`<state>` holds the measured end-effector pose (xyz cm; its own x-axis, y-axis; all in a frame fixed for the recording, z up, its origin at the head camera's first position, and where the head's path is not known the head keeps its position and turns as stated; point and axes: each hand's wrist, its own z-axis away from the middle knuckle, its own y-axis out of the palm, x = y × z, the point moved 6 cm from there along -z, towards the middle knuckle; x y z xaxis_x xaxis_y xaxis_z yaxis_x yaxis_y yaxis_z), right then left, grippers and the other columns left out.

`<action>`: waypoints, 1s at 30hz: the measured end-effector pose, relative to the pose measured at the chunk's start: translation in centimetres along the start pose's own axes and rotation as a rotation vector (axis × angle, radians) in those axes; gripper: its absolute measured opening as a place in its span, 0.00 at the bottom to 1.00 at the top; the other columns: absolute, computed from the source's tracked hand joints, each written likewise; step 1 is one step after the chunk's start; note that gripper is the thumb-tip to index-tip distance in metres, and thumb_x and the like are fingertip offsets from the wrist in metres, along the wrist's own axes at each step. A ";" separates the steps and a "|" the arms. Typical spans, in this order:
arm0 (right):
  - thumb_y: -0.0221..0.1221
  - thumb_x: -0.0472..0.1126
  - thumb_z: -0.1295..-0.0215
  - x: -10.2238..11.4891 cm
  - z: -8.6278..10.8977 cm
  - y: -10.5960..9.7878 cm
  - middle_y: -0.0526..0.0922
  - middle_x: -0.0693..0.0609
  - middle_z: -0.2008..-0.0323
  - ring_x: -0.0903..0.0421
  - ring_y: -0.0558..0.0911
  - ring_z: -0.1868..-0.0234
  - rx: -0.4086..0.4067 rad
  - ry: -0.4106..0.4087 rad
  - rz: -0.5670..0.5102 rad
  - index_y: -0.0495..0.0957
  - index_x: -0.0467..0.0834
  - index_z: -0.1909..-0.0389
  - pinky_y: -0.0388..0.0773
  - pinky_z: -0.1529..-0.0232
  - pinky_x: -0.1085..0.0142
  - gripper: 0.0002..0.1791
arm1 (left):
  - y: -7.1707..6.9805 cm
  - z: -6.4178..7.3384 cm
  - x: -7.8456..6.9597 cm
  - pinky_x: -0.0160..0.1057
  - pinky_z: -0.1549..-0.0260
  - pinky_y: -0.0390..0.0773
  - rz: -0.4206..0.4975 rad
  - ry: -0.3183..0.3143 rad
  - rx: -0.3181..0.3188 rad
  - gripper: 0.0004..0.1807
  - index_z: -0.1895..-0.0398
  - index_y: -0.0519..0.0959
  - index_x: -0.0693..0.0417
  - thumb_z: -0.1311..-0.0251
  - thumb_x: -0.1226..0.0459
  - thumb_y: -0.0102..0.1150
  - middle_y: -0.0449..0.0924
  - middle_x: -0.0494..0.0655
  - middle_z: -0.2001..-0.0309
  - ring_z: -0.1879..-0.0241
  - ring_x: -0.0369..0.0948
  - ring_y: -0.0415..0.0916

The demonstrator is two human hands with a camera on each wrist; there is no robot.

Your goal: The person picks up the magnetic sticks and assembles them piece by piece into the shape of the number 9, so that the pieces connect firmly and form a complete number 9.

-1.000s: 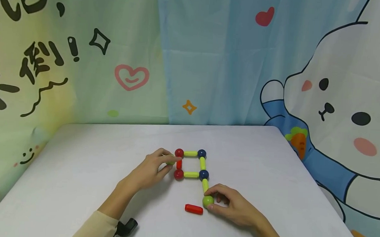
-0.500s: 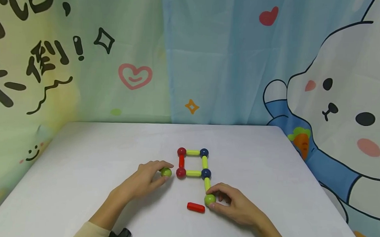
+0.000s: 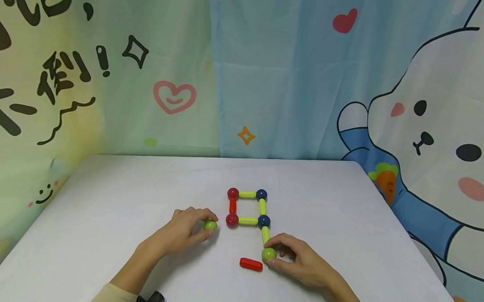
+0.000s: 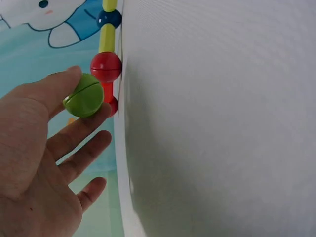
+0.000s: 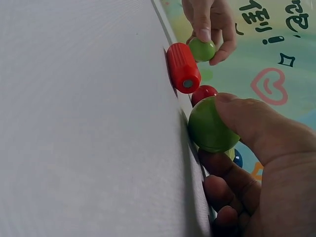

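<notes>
Between thumb and index finger, my left hand point(image 3: 185, 232) pinches a green ball point(image 4: 85, 96) above the table, left of a square of balls and rods. That square has two red balls point(image 3: 232, 220) on its left side, joined by a red rod point(image 3: 233, 206), and two blue balls point(image 3: 264, 221) on its right, with yellow-green rods point(image 3: 248, 221) between. From the lower blue ball another yellow-green rod point(image 3: 265, 234) leads down to a second green ball point(image 5: 212, 126). My right hand point(image 3: 302, 262) pinches that ball between thumb and index finger.
A loose red rod point(image 3: 251, 264) lies on the white table point(image 3: 145, 183), just left of the right-hand ball; its end shows a round metal disc in the right wrist view. A printed curtain point(image 3: 268, 81) hangs behind the table's far edge.
My left hand has moved down and left with its green ball, away from the red balls. My right hand stays on its ball. The head view has shifted slightly.
</notes>
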<state>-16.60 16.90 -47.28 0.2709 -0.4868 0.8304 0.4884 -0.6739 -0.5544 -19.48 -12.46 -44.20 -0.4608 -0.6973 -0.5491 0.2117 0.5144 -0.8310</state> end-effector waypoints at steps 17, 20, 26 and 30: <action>0.66 0.52 0.31 -0.2 0.1 0.0 0.80 0.59 0.54 0.56 0.76 0.55 -0.016 -0.033 0.003 0.79 0.57 0.44 0.74 0.56 0.69 0.17 | 0.3 0.6 0.5 0.58 0.46 0.70 -0.033 -0.032 0.043 0.14 0.48 0.81 0.43 0.33 0.52 0.66 0.82 0.34 0.51 0.47 0.40 0.77; 0.66 0.52 0.31 -0.1 0.2 0.0 0.80 0.59 0.54 0.56 0.76 0.56 -0.015 -0.039 0.000 0.79 0.57 0.44 0.74 0.57 0.69 0.17 | 0.4 0.7 0.6 0.58 0.45 0.70 -0.027 -0.031 0.045 0.15 0.46 0.81 0.44 0.33 0.53 0.66 0.83 0.36 0.49 0.46 0.41 0.77; 0.66 0.53 0.31 0.0 0.1 0.0 0.79 0.59 0.54 0.55 0.76 0.55 -0.013 -0.035 0.005 0.79 0.57 0.44 0.74 0.56 0.69 0.17 | 0.3 0.9 0.4 0.55 0.47 0.70 -0.040 -0.031 0.042 0.18 0.43 0.80 0.44 0.33 0.52 0.65 0.82 0.35 0.49 0.46 0.40 0.76; 0.66 0.52 0.31 0.0 0.1 -0.1 0.79 0.59 0.54 0.55 0.76 0.55 -0.010 -0.010 0.015 0.80 0.57 0.44 0.74 0.56 0.69 0.17 | 0.0 0.8 0.0 0.51 0.50 0.69 -0.074 -0.021 0.018 0.19 0.42 0.80 0.44 0.33 0.51 0.66 0.81 0.35 0.50 0.46 0.41 0.76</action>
<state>-16.57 17.02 -47.25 0.2866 -0.4913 0.8225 0.4758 -0.6721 -0.5673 -18.77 -12.84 -44.29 -0.4578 -0.7436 -0.4873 0.1933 0.4517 -0.8710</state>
